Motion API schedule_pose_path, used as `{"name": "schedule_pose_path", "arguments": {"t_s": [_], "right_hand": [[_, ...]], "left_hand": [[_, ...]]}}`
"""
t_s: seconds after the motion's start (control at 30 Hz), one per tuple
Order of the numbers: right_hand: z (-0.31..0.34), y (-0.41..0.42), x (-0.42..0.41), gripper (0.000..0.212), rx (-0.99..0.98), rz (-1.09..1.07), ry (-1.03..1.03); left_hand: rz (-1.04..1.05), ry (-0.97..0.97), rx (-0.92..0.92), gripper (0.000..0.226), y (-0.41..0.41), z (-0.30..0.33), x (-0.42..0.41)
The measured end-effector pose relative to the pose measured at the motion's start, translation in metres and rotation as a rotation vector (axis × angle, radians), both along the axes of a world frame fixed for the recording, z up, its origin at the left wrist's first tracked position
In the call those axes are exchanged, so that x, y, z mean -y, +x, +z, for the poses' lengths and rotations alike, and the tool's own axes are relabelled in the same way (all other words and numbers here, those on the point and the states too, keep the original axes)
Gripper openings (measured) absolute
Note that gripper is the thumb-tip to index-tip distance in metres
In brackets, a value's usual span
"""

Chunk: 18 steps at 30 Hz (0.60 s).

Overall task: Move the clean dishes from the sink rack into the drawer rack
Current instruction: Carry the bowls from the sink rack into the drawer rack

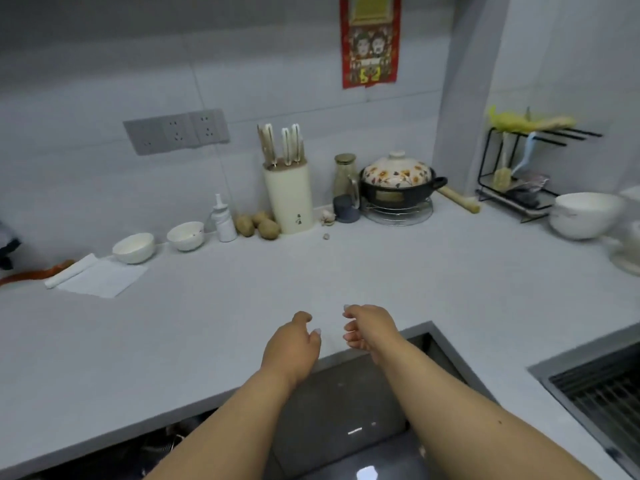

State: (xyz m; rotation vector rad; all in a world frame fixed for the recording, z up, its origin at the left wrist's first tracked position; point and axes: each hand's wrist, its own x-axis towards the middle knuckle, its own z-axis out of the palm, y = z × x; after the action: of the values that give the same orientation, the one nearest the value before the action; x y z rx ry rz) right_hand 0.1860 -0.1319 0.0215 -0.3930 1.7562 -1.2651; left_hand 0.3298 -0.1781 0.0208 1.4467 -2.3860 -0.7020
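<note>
Both arms reach over a grey countertop [398, 271]; left hand [292, 344] and right hand [372, 329] hang loosely curled, holding nothing. Stacked white bowls [581, 214] sit far right, near the sink rack [602, 386].

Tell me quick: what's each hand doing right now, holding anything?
Left hand: open, fingers loosely curled, holding nothing, above the counter edge.
Right hand: open, fingers loosely curled, holding nothing.

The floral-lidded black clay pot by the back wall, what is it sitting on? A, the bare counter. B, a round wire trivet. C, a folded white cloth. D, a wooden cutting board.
B: the floral-lidded black clay pot rests on a round wire trivet whose metal rings show beneath it.
</note>
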Motion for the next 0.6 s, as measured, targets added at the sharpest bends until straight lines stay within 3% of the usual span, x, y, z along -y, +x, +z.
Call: {"name": "schedule_pose_path", "arguments": {"t_s": [0.17,0.43,0.6], "right_hand": [[-0.005,-0.062,-0.030,0.024,-0.004,-0.130,-0.012],[-0.010,-0.152,-0.099,0.015,-0.061,-0.465,-0.051],[-0.018,-0.218,-0.170,0.018,-0.364,-0.870,0.091]], "left_hand": [[-0.140,-0.030,0.053,0.020,-0.064,0.003,-0.009],[-0.364,-0.025,0.051,0.033,-0.150,0.001,-0.043],[-0.466,-0.017,0.040,0.033,-0.193,0.000,-0.067]]}}
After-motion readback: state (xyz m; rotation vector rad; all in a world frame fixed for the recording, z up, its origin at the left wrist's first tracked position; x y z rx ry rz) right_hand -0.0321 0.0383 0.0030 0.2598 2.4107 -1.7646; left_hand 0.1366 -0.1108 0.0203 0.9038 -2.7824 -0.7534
